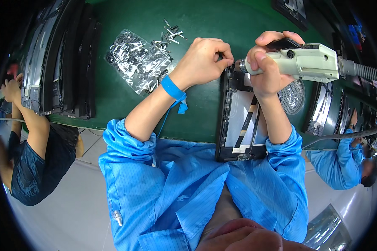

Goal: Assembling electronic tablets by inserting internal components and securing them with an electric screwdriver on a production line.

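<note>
My right hand (269, 67) grips a pale green handheld power tool (308, 62), which looks like an electric screwdriver, with a corrugated hose at its rear. Its nose points left, over the far end of a black-framed panel (239, 117). Thumb and forefinger of my left hand (207, 60) are pinched together just beside the tool's nose; whatever is between them is hidden or too small to name. The panel, with a pale inside and dark strips, lies at the table's near edge, partly under my right forearm. A blue wrist strap (173, 88) circles my left wrist.
A clear plastic bag (132, 58) of small metal parts lies on the green table (188, 21), with loose metal pieces (173, 32) beyond it. Black panels (58, 62) are stacked at left. A round dish (292, 96) of small shiny parts stands right. Other people sit at both sides.
</note>
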Motion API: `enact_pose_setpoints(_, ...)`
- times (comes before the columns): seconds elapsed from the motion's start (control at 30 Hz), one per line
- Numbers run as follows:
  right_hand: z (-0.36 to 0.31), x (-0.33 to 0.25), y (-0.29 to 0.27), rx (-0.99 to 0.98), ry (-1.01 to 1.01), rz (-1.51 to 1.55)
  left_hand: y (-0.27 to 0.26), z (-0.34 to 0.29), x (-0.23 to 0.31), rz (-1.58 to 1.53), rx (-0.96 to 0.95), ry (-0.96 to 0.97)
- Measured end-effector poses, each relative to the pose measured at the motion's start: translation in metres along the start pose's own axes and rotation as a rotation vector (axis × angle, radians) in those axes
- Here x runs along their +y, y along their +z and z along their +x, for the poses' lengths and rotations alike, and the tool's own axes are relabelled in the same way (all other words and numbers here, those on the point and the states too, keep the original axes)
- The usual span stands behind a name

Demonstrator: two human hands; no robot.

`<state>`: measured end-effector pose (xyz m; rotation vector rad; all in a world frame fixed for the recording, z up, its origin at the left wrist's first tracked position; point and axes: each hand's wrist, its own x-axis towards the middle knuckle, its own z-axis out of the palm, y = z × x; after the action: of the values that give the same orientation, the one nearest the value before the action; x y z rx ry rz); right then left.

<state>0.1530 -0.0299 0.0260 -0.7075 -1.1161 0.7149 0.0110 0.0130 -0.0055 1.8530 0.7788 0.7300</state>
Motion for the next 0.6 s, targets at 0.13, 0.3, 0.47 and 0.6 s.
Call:
enact_pose_setpoints(0.13,0.0002,0.0004,-0.0002,-0.005,-0.013,-0.007,-0.0004,0.0002,0.0008,-0.003,0.003,0.006)
enact_pose_setpoints(0.3,-0.0005,-0.0004,0.0008,0.001,-0.007,-0.007,0.0004,0.0004,-0.0007,-0.006,0.006,0.015)
enact_pose_setpoints(0.47,0.0004,-0.001,0.0009,-0.019,-0.005,-0.003,-0.0003,0.0,-0.0002,-0.009,0.007,0.02)
enact_pose_setpoints(0.6,-0.0011,-0.0001,0.0003,-0.027,-0.006,-0.006,-0.002,0.0014,0.0048,0.003,0.0,-0.014)
